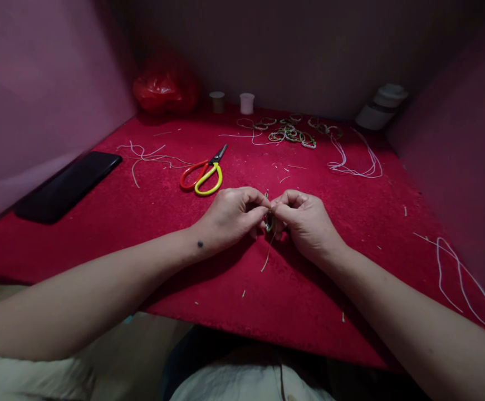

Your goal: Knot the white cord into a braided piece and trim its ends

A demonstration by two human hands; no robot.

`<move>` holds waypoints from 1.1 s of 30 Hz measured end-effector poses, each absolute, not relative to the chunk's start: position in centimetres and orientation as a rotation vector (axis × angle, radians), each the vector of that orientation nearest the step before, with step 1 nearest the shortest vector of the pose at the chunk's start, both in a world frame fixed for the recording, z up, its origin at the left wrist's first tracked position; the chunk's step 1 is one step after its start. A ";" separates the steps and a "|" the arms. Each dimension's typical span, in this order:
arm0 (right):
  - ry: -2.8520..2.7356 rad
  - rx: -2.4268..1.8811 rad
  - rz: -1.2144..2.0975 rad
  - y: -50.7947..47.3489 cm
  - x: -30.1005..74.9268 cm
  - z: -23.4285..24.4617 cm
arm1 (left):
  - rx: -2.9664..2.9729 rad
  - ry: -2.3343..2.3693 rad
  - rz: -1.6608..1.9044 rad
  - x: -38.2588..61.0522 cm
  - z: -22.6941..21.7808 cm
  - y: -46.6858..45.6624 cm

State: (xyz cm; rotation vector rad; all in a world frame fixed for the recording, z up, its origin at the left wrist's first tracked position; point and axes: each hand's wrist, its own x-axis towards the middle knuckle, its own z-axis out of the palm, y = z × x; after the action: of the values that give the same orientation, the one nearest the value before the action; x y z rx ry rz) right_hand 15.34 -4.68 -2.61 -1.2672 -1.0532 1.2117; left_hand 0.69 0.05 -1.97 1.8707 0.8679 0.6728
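Over the middle of the red cloth, my left hand (236,214) and my right hand (307,220) meet fingertip to fingertip. Between them is a small braided cord bracelet (269,223), mostly covered by the fingers. Both hands are closed in a pinch on it. A thin tan cord end (267,257) trails down from the fingers toward me. Scissors (209,172) with one red and one yellow handle lie beyond my left hand, blades slightly apart and pointing away.
A black phone (69,186) lies at left. At the back are a red plastic bag (165,92), two thread spools (246,104), several braided bracelets (292,132) and a white bottle (382,107). Loose white cord (461,270) lies at right; cord scraps dot the red cloth (142,223).
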 end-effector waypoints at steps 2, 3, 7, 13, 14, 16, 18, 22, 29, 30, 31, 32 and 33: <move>-1.056 -1.261 1.217 -4.7 15.3 -2.6 | 1.808 0.874 0.652 0.7 -1.7 0.0; -1.057 -1.256 1.219 -4.7 15.3 -2.6 | 1.765 0.882 0.637 0.8 -1.5 -0.1; -1.057 -1.217 1.240 -4.7 15.4 -2.7 | 1.598 0.925 0.595 1.1 -0.6 -0.3; -1.054 -1.191 1.250 -4.8 15.6 -2.8 | 1.734 0.903 0.648 0.9 -1.3 -0.3; -1.058 -1.190 1.249 -4.8 15.6 -2.8 | 1.815 0.895 0.690 0.8 -1.6 -0.2; -1.063 -1.185 1.246 -4.8 15.6 -2.8 | 1.971 0.895 0.767 0.7 -2.1 -0.2; -1.061 -1.180 1.248 -4.7 15.6 -2.8 | 2.039 0.906 0.784 0.7 -2.3 -0.2; -1.062 -1.183 1.260 -4.8 15.5 -2.8 | 1.873 0.897 0.685 0.9 -2.0 -0.2; -1.049 -1.217 1.238 -4.8 15.4 -2.8 | 1.752 0.881 0.660 0.8 -2.0 -0.1; -1.052 -1.221 1.230 -4.8 15.4 -2.8 | 1.783 0.883 0.673 0.7 -2.0 -0.1; -1.054 -1.221 1.226 -4.7 15.5 -2.8 | 1.823 0.892 0.680 0.7 -2.0 -0.1; -1.052 -1.217 1.225 -4.7 15.5 -2.9 | 1.868 0.907 0.676 0.7 -2.0 -0.1; -1.045 -1.210 1.225 -4.6 15.5 -3.0 | 1.914 0.926 0.657 0.6 -2.0 -0.1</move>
State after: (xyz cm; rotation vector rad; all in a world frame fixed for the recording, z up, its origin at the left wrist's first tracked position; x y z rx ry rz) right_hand 15.53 -4.65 -2.99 -1.2101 -1.0453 1.2252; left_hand 0.65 -0.10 -1.98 1.9137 0.9259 0.6568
